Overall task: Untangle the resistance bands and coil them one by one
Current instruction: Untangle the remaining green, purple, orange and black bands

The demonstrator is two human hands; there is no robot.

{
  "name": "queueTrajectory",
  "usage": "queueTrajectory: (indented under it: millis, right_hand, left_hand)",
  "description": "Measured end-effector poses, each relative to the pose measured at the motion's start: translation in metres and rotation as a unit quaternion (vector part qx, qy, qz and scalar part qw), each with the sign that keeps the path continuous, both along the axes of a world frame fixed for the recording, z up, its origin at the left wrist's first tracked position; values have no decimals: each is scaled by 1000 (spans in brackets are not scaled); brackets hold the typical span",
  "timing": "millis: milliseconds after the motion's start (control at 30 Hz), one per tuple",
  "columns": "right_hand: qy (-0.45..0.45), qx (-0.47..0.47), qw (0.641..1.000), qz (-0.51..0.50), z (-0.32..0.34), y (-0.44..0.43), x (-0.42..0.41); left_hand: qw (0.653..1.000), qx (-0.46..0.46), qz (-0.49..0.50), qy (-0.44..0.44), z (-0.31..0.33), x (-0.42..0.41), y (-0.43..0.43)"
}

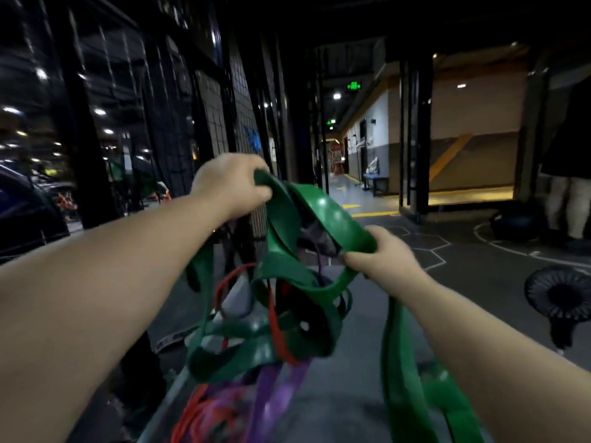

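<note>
Wide green rubber resistance band held up mid-air in a knotted clump; left hand closed on its top fold, right hand pinching its other end. Thin red band threads through (purple bands below); pulling apart likely tightens the knot.

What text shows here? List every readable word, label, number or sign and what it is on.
No text can be read.
Green lit sign over the corridor: too blurred to read.
Smaller green sign farther down the corridor: too small.
Blue marking on the mesh panel: blurred.
Green band in both hands: no print visible.
</note>
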State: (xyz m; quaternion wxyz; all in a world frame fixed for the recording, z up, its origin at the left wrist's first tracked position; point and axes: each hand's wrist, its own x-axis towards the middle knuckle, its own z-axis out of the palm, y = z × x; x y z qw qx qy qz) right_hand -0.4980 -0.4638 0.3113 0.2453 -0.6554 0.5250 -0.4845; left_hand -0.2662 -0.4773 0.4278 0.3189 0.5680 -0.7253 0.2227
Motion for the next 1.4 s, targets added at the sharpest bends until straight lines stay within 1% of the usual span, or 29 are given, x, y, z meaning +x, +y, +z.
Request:
queueTrajectory:
  millis: [100,167,200,267,333,367,433,500,533,600,667,767,800,833,900,967,1000,1033,1067,1100,1133,1167,1200,1233,1267,1300,1333,1367,1400]
  right_hand:
    - [-7,-78,997,-29,56,0,-9]
    - [-36,-125,991,-42,83,6,-17]
    - [-45,-140,988,-49,90,8,-19]
    - [-54,-142,986,-63,91,10,-21]
    - [-33,-109,990,-82,73,8,-19]
    - [-2,-86,992,-97,59,5,-16]
    - [102,-28,986,-129,21,3,-10]
    - [218,49,966,-133,-26,4,-1]
    - [250,90,956,-123,-52,5,2]
    - [267,156,944,-113,-100,7,3]
    - [245,196,940,-134,-130,8,-9]
    - [193,209,943,-170,-141,7,-25]
    - [191,201,945,-172,-139,5,-27]
    - [196,191,947,-169,-136,4,-26]
    - [203,169,949,-172,-128,1,-20]
    - [188,157,955,-167,-119,-1,-17]
    - [180,158,959,-151,-114,0,-16]
    - [180,167,961,-129,-110,3,-15]
    - [193,180,959,-105,-108,5,-13]
    - [217,190,954,-83,-110,7,-12]
    - [245,196,947,-64,-115,10,-10]
    - [274,199,940,-51,-123,14,-8]
    - [299,200,932,-43,-133,17,-6]
    - [316,200,927,-39,-144,21,-3]
    - [320,197,926,-38,-153,24,0]
    - [310,192,930,-41,-161,27,4]
    - [292,187,937,-44,-165,29,8]
    - [273,182,943,-46,-168,31,11]
    - [262,177,948,-47,-168,33,14]
  left_hand:
    - [994,-59,-35,87,46,-2,9]
    - [987,-86,-75,109,60,0,19]
    - [986,-80,-100,111,62,2,25]
    - [985,-18,-141,103,52,6,40]
    - [982,72,-155,83,25,12,48]
    - [980,110,-148,71,5,15,50]
    - [976,175,-123,46,-43,19,50]
    - [966,239,-100,13,-100,24,50]
    - [959,270,-90,8,-130,27,51]
    - [946,311,-78,48,-184,35,58]
    - [945,300,-70,105,-222,48,64]
    - [948,288,-75,109,-251,75,67]
    - [949,287,-64,114,-253,81,66]
    - [948,277,-61,144,-252,83,65]
    - [948,204,-69,233,-244,84,58]
    - [948,134,-61,282,-233,86,46]
    - [947,136,-47,288,-227,89,43]
    - [951,161,-21,265,-223,93,40]
    - [947,232,23,219,-225,99,36]
    - [929,331,60,151,-230,102,33]
    - [896,431,90,56,-236,99,34]
    - [867,486,105,-22,-242,92,35]
    - [867,484,99,-62,-249,85,35]
    - [886,454,75,-50,-254,77,34]
    - [912,409,30,8,-257,68,34]
    - [927,366,-35,74,-257,55,36]
    - [931,336,-92,110,-257,42,38]
    - [931,318,-135,116,-256,27,41]
    - [932,312,-155,102,-256,14,43]
